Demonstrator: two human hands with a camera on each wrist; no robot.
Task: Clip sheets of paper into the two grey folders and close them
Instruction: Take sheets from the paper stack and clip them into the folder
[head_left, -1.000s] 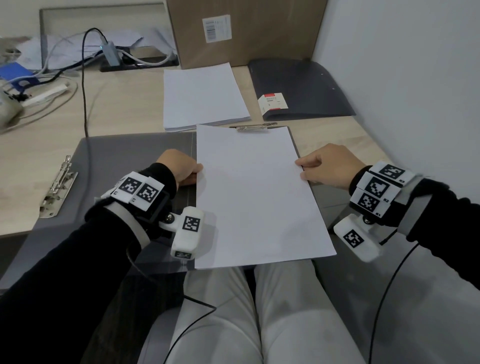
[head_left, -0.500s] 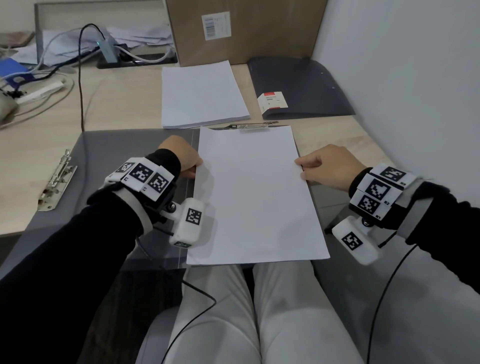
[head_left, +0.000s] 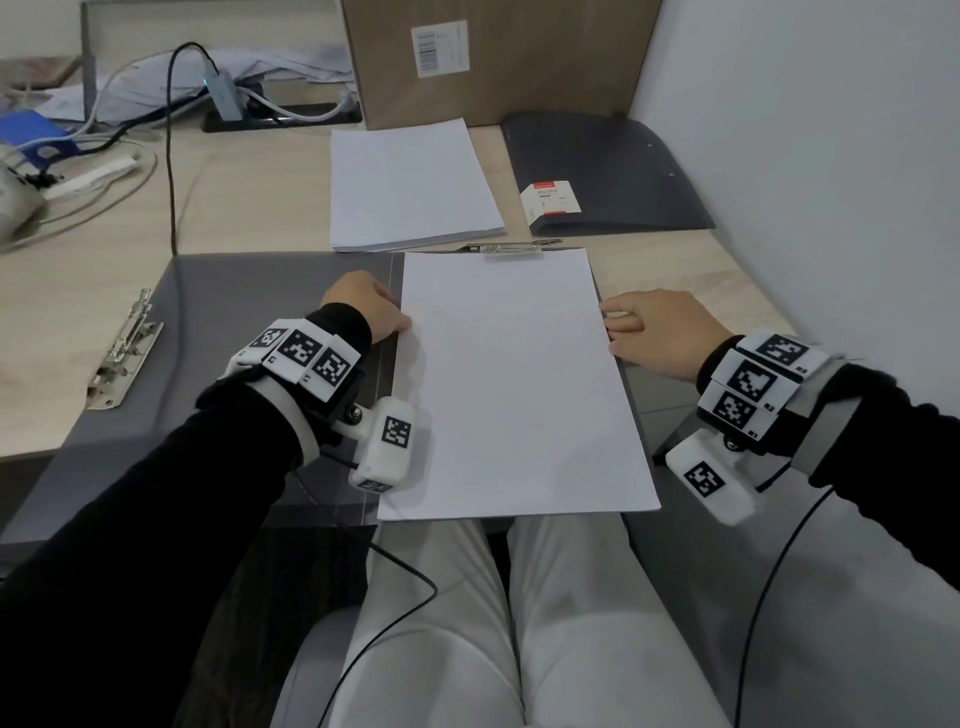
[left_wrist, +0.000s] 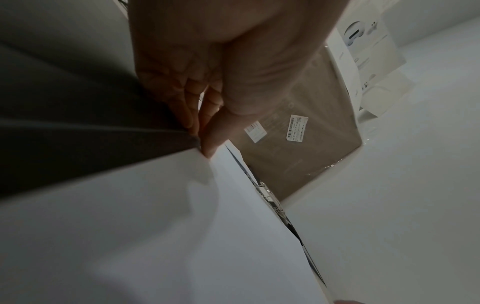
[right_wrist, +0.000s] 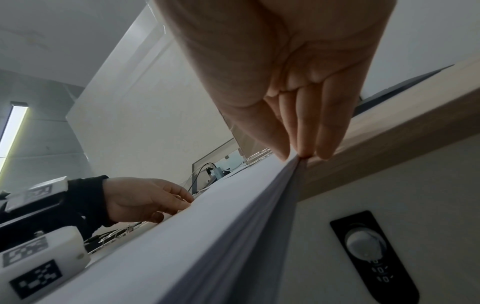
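Pale wood tabletop (head_left: 249, 208) | open grey folder (head_left: 234, 312) at 6 o'clock | sheets (head_left: 514, 384) inside, top edge at its clip (head_left: 511, 250) | our left hand (head_left: 363, 306) and right hand (head_left: 660, 332) pinch their side edges | step: seating paper; next we judge: clamp, close | second folder (head_left: 608, 171) at 1 o'clock, shut

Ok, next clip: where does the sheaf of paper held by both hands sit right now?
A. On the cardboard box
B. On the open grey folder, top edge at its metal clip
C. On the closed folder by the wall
B: the sheaf of paper lies on the open grey folder, its top edge at the metal clip, left hand and right hand pinching its side edges.
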